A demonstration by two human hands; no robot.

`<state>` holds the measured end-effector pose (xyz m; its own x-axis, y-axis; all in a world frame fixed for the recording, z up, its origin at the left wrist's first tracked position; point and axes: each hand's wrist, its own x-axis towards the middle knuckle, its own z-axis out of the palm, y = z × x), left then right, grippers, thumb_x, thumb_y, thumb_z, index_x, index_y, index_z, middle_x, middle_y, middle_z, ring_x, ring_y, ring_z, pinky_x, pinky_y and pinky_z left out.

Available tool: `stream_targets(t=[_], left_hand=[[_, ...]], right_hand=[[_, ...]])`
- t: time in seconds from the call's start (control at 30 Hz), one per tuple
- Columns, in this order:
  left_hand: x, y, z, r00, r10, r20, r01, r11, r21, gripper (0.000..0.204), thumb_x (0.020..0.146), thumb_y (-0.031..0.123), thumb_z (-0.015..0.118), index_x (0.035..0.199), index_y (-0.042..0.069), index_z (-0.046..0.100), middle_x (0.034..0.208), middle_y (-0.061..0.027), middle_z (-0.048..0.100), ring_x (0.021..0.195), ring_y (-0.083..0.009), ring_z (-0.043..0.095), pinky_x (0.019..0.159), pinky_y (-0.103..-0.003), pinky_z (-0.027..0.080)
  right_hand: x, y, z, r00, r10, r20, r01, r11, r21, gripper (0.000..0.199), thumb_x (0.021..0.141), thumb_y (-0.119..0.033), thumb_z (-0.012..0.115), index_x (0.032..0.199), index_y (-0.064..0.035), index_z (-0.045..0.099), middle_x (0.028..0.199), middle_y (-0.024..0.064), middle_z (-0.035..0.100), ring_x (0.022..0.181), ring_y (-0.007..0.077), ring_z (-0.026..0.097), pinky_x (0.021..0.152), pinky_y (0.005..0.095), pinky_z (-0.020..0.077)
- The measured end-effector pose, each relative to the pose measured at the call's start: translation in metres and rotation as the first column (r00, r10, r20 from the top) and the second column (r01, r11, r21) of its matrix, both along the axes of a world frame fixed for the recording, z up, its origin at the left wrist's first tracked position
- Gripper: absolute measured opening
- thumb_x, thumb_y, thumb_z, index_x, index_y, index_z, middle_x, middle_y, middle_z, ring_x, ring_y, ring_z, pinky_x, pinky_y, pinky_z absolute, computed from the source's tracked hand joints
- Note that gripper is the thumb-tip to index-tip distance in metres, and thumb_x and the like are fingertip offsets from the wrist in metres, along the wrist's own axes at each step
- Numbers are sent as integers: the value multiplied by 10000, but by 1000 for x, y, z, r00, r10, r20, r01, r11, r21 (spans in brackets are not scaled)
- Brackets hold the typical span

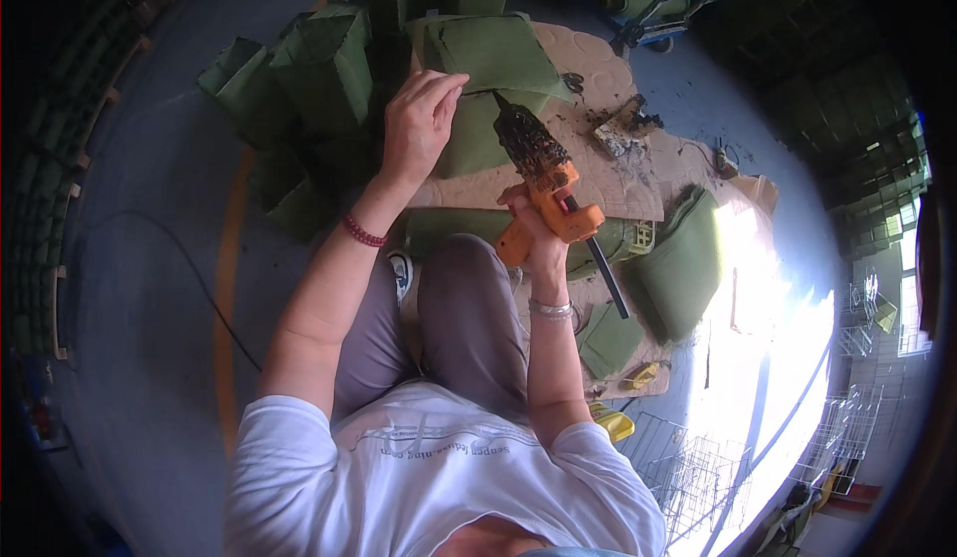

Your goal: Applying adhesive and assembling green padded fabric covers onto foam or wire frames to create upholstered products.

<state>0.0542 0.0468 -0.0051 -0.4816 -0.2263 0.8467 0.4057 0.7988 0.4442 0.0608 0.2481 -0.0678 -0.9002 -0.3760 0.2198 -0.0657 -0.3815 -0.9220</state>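
My right hand (533, 223) grips an orange glue gun (556, 193), its front half caked with black glue. A black glue stick (608, 280) sticks out of the gun's back. The nozzle points up and left, close to the edge of a green fabric piece (498, 50) with a folded, box-like shape. My left hand (421, 126) is closed in a pinch at that piece's near left edge, though the fingertips partly hide what they hold. Below it lies another green panel (471, 143), partly covered by my left hand and the gun.
Several open green fabric boxes (319, 63) stand at the far left. Brown cardboard (588, 58) covers the work area, with a glue-smeared block (626, 128) on it. Stacked green sheets (680, 268) lie at right, near wire racks (688, 477). A black cable (189, 263) crosses the floor.
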Motion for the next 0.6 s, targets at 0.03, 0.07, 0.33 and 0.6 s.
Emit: stream_targets(t=[0.03,0.07,0.33,0.6], left_hand=[[0,0,0,1000,1,9,-1,1000,6,131,845,-15,617,972,-1,645,849,-103,627,752,-228,610,653,-316,491],[0,0,0,1000,0,9,-1,1000,7,131,845,-15,617,972,-1,645,849,-103,627,752,-228,610,653,-316,491],[0,1,-2,1000,-3,13,3,999,38,134,847,-11,618,977,8,648,849,-92,625,735,-209,606,637,-307,487],[-3,1,-3,999,15,-29,-15,1000,-3,125,817,-17,631,938,8,649,823,-92,621,739,-235,601,649,-328,492]], right_hand=[[2,-1,3,1000,-13,15,13,1000,-6,270,821,-88,595,1072,-9,536,875,73,616,822,138,557,724,275,412],[2,-1,5,999,-26,30,27,1000,-12,273,821,-90,596,1074,-11,536,874,71,615,826,140,560,732,277,416],[-1,3,5,999,-25,43,26,1000,-12,174,853,-85,608,1003,-5,567,881,46,604,851,133,560,800,295,435],[-2,3,6,999,-9,36,11,998,-61,201,857,-68,599,1037,2,543,883,61,599,859,147,562,810,305,435]])
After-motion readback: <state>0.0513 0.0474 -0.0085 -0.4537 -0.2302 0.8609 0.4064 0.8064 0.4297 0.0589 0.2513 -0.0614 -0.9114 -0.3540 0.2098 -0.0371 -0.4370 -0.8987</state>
